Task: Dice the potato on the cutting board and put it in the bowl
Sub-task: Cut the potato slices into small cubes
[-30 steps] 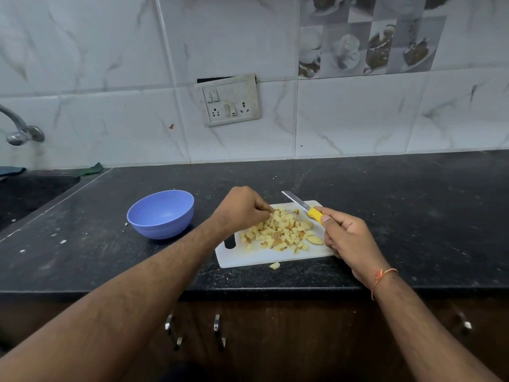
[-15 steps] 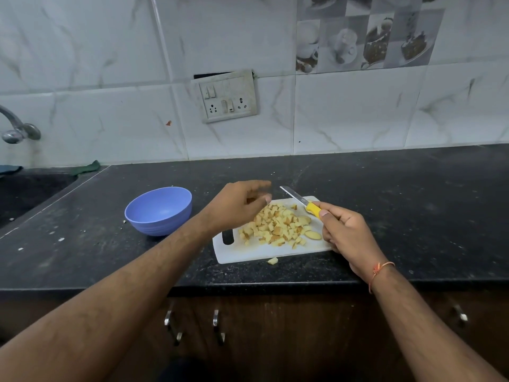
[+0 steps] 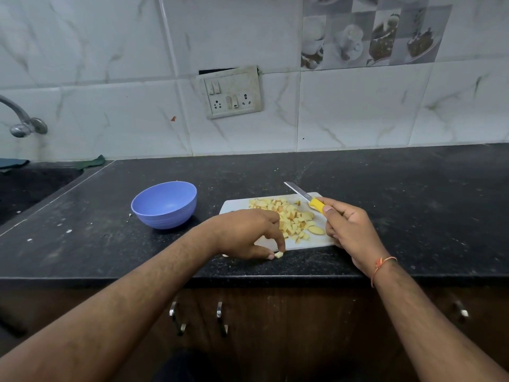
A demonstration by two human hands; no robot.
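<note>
Head view, one bowl (image 3: 164, 204), one knife (image 3: 305, 197)

One bowl (image 3: 164, 204), one knife (image 3: 305, 197), one cutting board (image 3: 300, 245), two hands.

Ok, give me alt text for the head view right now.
The left hand pinches a stray potato cube off the black counter beside the white cutting board, which holds diced potato. The right hand holds a yellow-handled knife; the blue bowl looks empty.
</note>
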